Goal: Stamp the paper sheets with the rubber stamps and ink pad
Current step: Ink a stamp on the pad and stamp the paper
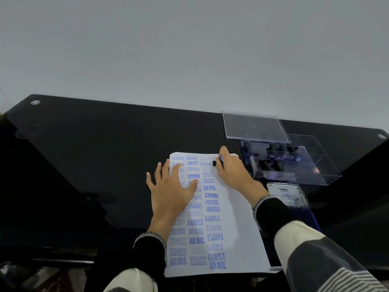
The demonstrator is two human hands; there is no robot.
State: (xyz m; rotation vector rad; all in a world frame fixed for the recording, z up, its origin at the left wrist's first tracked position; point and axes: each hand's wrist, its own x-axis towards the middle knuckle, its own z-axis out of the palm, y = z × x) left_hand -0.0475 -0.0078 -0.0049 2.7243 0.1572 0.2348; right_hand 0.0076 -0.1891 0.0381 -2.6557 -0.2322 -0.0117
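Note:
A white paper sheet lies on the black glass table, covered in blue stamped words such as SAMPLE, AIR MAIL and EXPRESS. My left hand lies flat on the sheet's left side, fingers spread. My right hand grips a small black and blue rubber stamp at the sheet's top right corner, with the stamp resting on the paper. The ink pad, with a white label on its lid, sits right of the sheet, partly hidden by my right wrist.
A clear plastic box with several dark stamps stands at the right, its clear lid lying behind it. The black glass table runs up to a grey wall. The sheet overhangs the table's near edge.

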